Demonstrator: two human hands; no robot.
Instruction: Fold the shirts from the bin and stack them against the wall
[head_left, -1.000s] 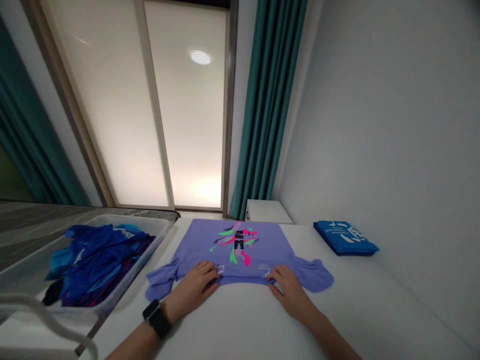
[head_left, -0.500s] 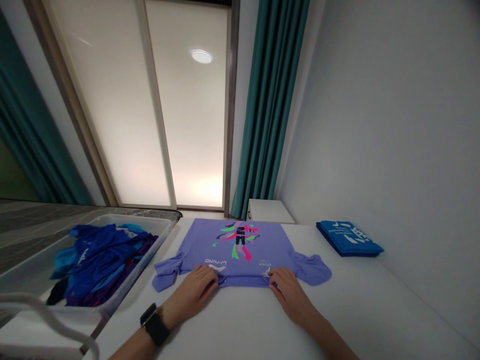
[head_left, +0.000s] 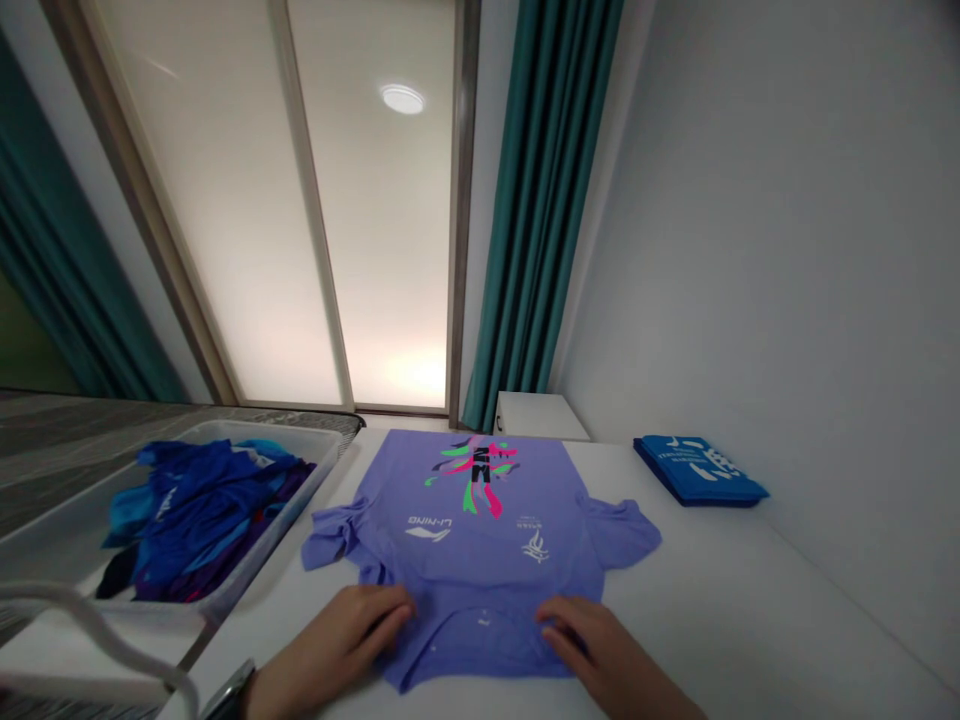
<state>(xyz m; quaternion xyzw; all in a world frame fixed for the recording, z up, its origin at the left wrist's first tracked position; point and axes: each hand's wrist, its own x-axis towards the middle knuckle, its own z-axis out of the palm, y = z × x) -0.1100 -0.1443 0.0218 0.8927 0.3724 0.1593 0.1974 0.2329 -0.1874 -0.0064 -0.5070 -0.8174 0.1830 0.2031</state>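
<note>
A purple T-shirt (head_left: 480, 560) lies spread on the white table (head_left: 720, 620), its collar towards me and its sleeves out to both sides. White logos and a colourful print show on its front. My left hand (head_left: 360, 625) has its fingers curled together on the shirt's near left part, by the shoulder. On the near right part, my right hand (head_left: 592, 640) has thumb and fingers closed at the fabric beside the collar. A watch is partly visible on my left wrist.
At the left, a translucent bin (head_left: 300, 500) holds crumpled blue and purple clothes (head_left: 202, 510). A folded blue garment (head_left: 697, 472) lies at the right by the wall. A grey cable-like curve (head_left: 97, 630) crosses the lower left. Behind the table is a white cabinet (head_left: 540, 415).
Both hands have moved closer to me, and the shirt's near part is now unfolded towards me, showing the collar and both logos fully.
</note>
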